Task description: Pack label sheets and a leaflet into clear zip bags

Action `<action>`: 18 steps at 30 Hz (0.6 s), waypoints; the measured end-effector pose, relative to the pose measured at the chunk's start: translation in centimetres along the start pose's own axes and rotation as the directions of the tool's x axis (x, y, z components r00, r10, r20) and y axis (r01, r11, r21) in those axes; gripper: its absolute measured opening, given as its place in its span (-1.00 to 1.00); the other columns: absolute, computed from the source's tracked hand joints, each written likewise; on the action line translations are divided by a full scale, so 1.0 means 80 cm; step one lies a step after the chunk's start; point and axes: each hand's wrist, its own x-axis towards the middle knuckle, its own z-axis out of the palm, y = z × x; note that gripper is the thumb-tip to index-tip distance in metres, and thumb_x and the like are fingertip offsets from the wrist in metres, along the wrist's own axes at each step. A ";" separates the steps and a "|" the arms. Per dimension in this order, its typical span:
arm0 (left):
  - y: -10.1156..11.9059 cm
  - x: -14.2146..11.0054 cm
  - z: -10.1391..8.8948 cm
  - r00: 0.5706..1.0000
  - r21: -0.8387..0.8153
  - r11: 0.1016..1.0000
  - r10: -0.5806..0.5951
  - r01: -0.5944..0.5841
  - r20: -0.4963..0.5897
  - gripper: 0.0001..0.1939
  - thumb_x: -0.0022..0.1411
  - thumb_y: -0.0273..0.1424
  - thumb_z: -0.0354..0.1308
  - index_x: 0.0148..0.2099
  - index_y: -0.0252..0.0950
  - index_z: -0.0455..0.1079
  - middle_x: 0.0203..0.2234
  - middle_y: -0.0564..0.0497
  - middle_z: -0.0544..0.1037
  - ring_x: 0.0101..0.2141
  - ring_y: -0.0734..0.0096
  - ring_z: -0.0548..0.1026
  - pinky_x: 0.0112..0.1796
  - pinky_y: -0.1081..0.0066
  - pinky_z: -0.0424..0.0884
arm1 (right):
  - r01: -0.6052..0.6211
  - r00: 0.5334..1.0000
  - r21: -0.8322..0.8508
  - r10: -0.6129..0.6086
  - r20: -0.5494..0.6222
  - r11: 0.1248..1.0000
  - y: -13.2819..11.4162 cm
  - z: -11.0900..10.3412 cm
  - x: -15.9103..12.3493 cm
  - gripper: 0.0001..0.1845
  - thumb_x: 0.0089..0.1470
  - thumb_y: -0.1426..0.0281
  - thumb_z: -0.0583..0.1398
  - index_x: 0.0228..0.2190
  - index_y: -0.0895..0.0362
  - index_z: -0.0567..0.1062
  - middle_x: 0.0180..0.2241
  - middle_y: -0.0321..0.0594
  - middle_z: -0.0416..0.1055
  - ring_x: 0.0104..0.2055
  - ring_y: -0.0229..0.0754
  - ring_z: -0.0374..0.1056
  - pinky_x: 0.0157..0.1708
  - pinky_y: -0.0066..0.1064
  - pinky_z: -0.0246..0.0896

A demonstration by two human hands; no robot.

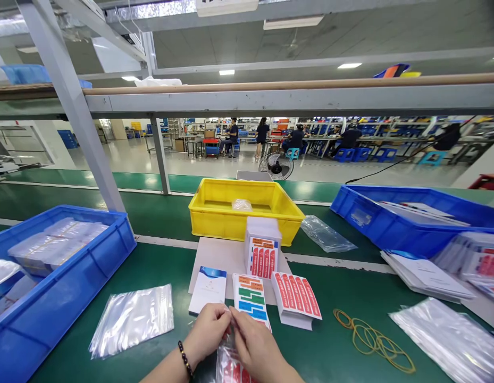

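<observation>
A clear plastic bag (226,363) with red-and-white printed contents is at the near edge of our green tabletop (310,351), its top pinched between our left hand (209,325) and right hand (258,340), seemingly for control; multicoloured rectangular cards (250,299) lie just beyond, presumably for easy reach.

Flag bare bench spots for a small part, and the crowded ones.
Free: beyond the left clear bags, between left blue bin and blue-topped booklet; also right of the right hand, nearer than the red-label stack, left of the rubber bands. Crowded: left hand up to yellow bin, among cards and stacks.
</observation>
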 end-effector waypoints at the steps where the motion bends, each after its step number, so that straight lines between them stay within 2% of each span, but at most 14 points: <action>1: -0.004 0.001 0.002 1.000 0.000 1.000 0.003 -0.003 -0.011 -0.64 0.04 -0.16 -0.06 -0.64 -0.28 0.14 -0.74 0.16 0.20 -0.65 0.54 0.16 -0.57 0.50 0.08 | -0.008 1.000 0.011 0.008 0.006 1.000 -0.004 -0.002 0.001 -0.57 0.01 0.47 0.00 -0.04 0.15 0.30 -0.23 -0.10 0.42 -0.22 -0.11 0.35 -0.24 -0.32 0.25; 3: -0.009 0.002 0.003 0.999 -0.006 1.000 0.017 -0.018 -0.033 -0.68 0.02 -0.20 -0.04 -0.64 -0.28 0.14 -0.73 0.16 0.19 -0.63 0.54 0.15 -0.56 0.50 0.07 | -0.060 0.998 0.035 0.060 0.008 0.998 -0.012 -0.008 0.003 -0.69 -0.02 0.42 0.07 -0.18 0.13 0.39 -0.32 -0.17 0.42 -0.29 -0.15 0.34 -0.31 -0.38 0.23; 5: -0.012 0.002 0.002 0.998 -0.006 0.999 0.034 -0.034 -0.046 -0.70 0.00 -0.23 -0.01 -0.63 -0.30 0.16 -0.72 0.16 0.19 -0.60 0.54 0.14 -0.53 0.50 0.07 | -0.135 0.991 0.036 0.135 0.008 0.990 -0.016 -0.013 0.006 -0.86 -0.02 0.38 0.08 -0.43 0.13 0.42 -0.48 -0.24 0.39 -0.43 -0.20 0.30 -0.44 -0.44 0.17; 8: -0.015 0.000 0.000 0.999 -0.009 0.999 0.043 -0.043 -0.020 -0.72 0.00 -0.24 0.00 -0.63 -0.30 0.16 -0.71 0.16 0.19 -0.59 0.53 0.13 -0.53 0.50 0.06 | -0.175 0.984 0.030 0.175 0.023 0.984 -0.013 -0.010 0.010 -0.71 0.02 0.40 -0.01 -0.67 0.13 0.28 -0.65 -0.32 0.27 -0.57 -0.28 0.20 -0.56 -0.49 0.02; 11: -0.015 -0.003 0.000 0.999 0.047 0.998 0.048 -0.049 0.011 -0.74 -0.01 -0.28 0.00 -0.64 -0.28 0.12 -0.70 0.16 0.18 -0.58 0.53 0.13 -0.53 0.49 0.05 | -0.105 0.994 -0.038 0.105 -0.013 0.994 -0.003 0.000 0.011 -0.69 0.02 0.45 -0.05 -0.71 0.13 0.21 -0.68 -0.33 0.22 -0.60 -0.31 0.16 -0.59 -0.50 -0.06; 13: -0.016 -0.005 0.001 0.999 0.105 0.993 0.053 -0.052 -0.004 -0.76 -0.03 -0.34 -0.02 -0.66 -0.27 0.08 -0.70 0.15 0.17 -0.58 0.52 0.13 -0.52 0.49 0.03 | -0.036 0.992 -0.179 0.013 -0.129 0.983 0.003 0.006 0.011 -0.71 0.01 0.47 -0.05 -0.69 0.13 0.22 -0.66 -0.31 0.23 -0.59 -0.28 0.16 -0.58 -0.47 -0.06; 16: -0.017 -0.004 0.003 0.999 0.123 0.992 0.033 -0.029 -0.030 -0.76 -0.08 -0.41 -0.03 -0.69 -0.26 0.02 -0.73 0.17 0.12 -0.60 0.54 0.10 -0.54 0.49 0.00 | 0.001 0.945 -0.363 -0.120 -0.305 0.932 0.008 0.007 0.013 -0.69 0.06 0.49 -0.07 -0.66 0.13 0.25 -0.65 -0.26 0.22 -0.57 -0.23 0.16 -0.55 -0.43 -0.02; 18: -0.019 0.000 0.001 0.999 0.096 0.995 0.003 0.001 -0.041 -0.77 -0.11 -0.42 -0.03 -0.70 -0.25 0.01 -0.75 0.18 0.09 -0.62 0.56 0.07 -0.56 0.49 -0.01 | 0.037 0.922 -0.391 -0.182 -0.342 0.920 0.006 0.003 0.012 -0.73 0.10 0.47 -0.07 -0.55 0.16 0.33 -0.59 -0.22 0.26 -0.51 -0.19 0.20 -0.50 -0.41 0.05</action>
